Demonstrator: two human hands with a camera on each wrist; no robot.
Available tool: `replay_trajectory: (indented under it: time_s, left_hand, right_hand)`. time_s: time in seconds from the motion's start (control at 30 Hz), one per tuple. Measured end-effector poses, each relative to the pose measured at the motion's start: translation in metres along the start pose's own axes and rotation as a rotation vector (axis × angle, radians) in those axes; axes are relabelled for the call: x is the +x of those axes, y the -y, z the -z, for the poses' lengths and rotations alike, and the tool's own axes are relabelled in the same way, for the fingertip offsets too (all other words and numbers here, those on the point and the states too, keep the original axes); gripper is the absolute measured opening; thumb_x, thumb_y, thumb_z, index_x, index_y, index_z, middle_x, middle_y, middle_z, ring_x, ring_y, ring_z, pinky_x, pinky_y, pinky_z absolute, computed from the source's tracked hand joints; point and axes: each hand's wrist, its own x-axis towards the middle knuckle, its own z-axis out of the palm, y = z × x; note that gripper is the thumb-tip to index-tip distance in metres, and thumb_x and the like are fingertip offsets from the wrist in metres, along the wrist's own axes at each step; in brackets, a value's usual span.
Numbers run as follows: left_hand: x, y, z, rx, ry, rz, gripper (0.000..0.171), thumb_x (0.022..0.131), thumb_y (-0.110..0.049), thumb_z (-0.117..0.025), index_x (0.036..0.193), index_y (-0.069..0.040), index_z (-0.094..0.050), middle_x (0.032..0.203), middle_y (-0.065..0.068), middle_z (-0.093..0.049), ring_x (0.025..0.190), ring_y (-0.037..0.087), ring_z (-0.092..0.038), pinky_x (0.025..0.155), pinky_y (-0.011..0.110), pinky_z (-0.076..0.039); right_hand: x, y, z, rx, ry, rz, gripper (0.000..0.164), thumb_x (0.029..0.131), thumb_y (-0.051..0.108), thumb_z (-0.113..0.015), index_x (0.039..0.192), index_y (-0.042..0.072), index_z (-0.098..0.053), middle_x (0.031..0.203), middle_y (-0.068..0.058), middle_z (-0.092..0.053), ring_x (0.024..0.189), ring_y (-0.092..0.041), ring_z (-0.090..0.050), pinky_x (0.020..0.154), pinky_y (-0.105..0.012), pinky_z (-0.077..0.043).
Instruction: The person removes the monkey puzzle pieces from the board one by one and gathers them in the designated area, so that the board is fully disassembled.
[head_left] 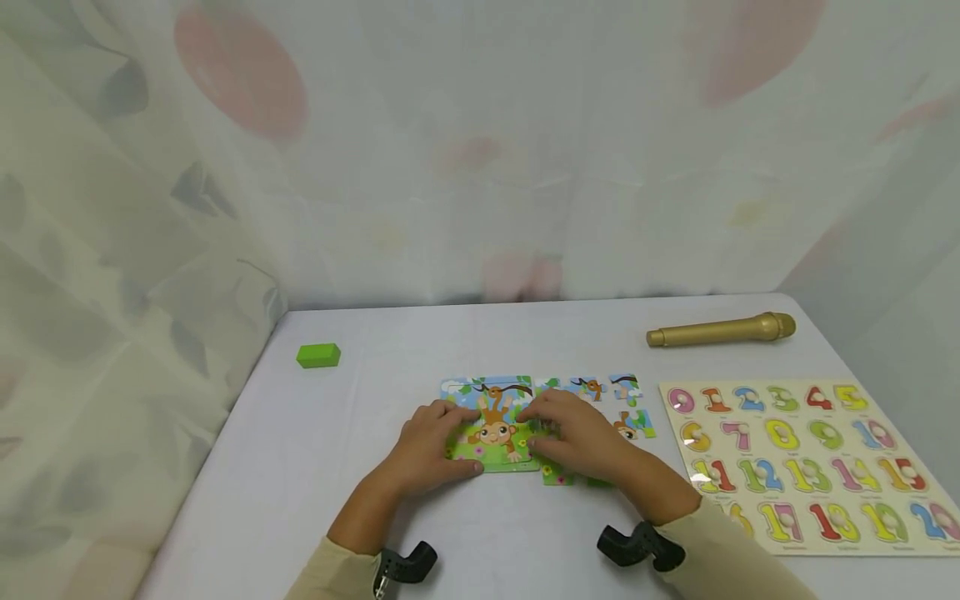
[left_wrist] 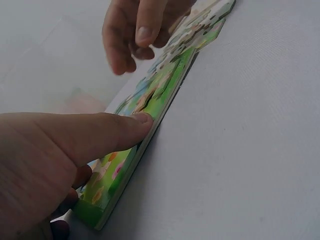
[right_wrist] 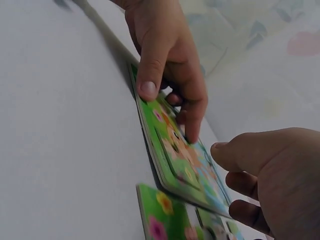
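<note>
A monkey jigsaw puzzle (head_left: 492, 457) lies flat on the white table, its picture showing a monkey on green grass. My left hand (head_left: 431, 446) rests on its left part. The thumb presses near the front edge, and the index finger reaches over the picture; in the left wrist view the other fingers (left_wrist: 82, 176) sit at its left end, partly hidden. Above the right edge hovers my right hand (head_left: 581, 433), fingers loosely bent, with nothing visible between them. Partly beneath it are several picture pieces (head_left: 625, 387) with white showing between them.
On the right lies a number peg board (head_left: 671, 396) with coloured numerals. Behind it is a gold microphone (head_left: 712, 331). A green block (head_left: 318, 356) sits at the back left. Patterned cloth (head_left: 480, 225) hangs behind the table (head_left: 315, 450).
</note>
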Motion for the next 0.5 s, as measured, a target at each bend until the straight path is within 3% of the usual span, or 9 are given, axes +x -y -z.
replay_trajectory:
  time_s: [0.2,0.5]
  left_hand:
    - [0.000,-0.002,0.001,-0.013,0.005,0.007,0.071,0.083,-0.043,-0.090,0.145,-0.018,-0.065,0.135,0.004,-0.057,0.128,0.031,-0.051,0.108,0.058,-0.039]
    - [0.001,-0.001,0.001,-0.004,-0.001,0.003,0.071,0.083,-0.043,-0.090,0.144,-0.019,-0.065,0.134,0.003,-0.057,0.128,0.030,-0.050,0.108,0.057,-0.039]
  right_hand:
    - [0.017,0.008,-0.015,-0.031,0.044,-0.028,0.030,0.094,0.020,-0.081,0.124,0.016,-0.078,0.118,0.005,-0.068,0.112,-0.018,-0.063,0.094,-0.042,-0.053]
    - [0.020,0.014,-0.022,-0.161,0.042,-0.015,0.024,0.091,0.021,-0.085,0.115,0.016,-0.081,0.107,0.005,-0.069,0.101,-0.017,-0.065,0.086,-0.038,-0.053]
